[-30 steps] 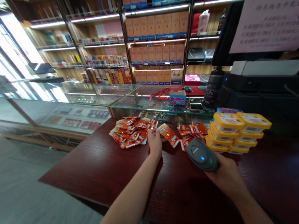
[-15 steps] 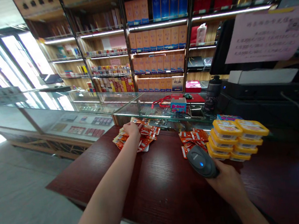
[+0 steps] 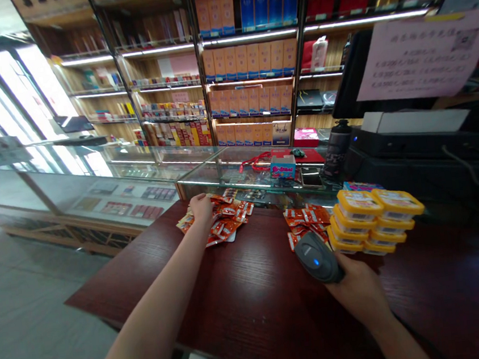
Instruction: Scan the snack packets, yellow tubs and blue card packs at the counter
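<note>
My right hand is wrapped round the handle of a dark grey barcode scanner, which has a lit blue light on top. The scanner's head is just in front of a small pile of orange-red packets. On the left, my left hand is at a larger, loose heap of similar packets. Its fingers look curled down at the heap's far left side, and what they hold is hidden. Yellow-lidded tubs are stacked in two columns beside the scanner.
A dark wooden counter carries these goods. Behind it, a glass display case holds up a small blue-pink box and a phone. A black bottle and a monitor with a pink sign stand at the right.
My left hand has moved slightly left across the heap of packets, its fingers now lower and less visible. The scanner stays in my right hand; the whole view has shifted slightly.
</note>
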`<state>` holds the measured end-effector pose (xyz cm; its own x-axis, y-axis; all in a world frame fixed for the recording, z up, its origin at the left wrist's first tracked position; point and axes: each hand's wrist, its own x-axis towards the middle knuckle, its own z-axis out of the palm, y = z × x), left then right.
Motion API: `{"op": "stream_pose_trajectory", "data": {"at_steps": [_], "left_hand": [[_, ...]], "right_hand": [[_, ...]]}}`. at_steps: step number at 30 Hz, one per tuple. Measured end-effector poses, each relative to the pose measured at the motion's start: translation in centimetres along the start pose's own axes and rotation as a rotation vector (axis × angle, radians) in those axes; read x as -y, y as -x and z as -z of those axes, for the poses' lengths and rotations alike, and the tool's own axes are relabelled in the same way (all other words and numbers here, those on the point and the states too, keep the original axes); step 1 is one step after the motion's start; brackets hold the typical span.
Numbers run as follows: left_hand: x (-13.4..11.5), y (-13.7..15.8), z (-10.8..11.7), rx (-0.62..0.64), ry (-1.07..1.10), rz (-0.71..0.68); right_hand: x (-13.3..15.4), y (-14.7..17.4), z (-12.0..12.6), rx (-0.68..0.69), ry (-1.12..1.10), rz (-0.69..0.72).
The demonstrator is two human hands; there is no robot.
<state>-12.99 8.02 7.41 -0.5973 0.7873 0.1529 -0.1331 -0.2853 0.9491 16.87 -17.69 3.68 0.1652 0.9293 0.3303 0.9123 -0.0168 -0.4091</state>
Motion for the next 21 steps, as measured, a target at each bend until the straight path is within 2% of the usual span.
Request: {"op": "stream_pose_trajectory", "data": {"at_steps": [2,4,6,10,13,18,21], "left_hand": [[0.4,1.1,-0.4,0.047,-0.161,-0.027],[1.0,2.8,-1.1,0.144,-0.292,-0.126],[1.9,5.0,-1.9,0.287,-0.364,-0.235],[4.2,9.9,-3.6,0.648,-0.452,-0.361],[5.5,12.8,-5.2,0.822,-0.518,-0.408],[6.3,15.3,-8.8,0.949,-0.650,-0.411],[6.2,16.1,-11.1,0.940,-0.750,-0.393]], "right_hand": [[0.2,-0.1,0.1,0.014,0.067,-0.013],[0.3,-0.2,0.2,0.024,0.109,-0.027],[0.4,-0.3,0.3,0.034,0.131,-0.033],[0.5,-0.4,0.5,0.054,0.169,-0.058],[0.5,-0.5,0.7,0.056,0.170,-0.061],[0.5,-0.7,1.0,0.031,0.168,-0.095],[0.5,-0.8,1.1,0.030,0.183,-0.115]]}}
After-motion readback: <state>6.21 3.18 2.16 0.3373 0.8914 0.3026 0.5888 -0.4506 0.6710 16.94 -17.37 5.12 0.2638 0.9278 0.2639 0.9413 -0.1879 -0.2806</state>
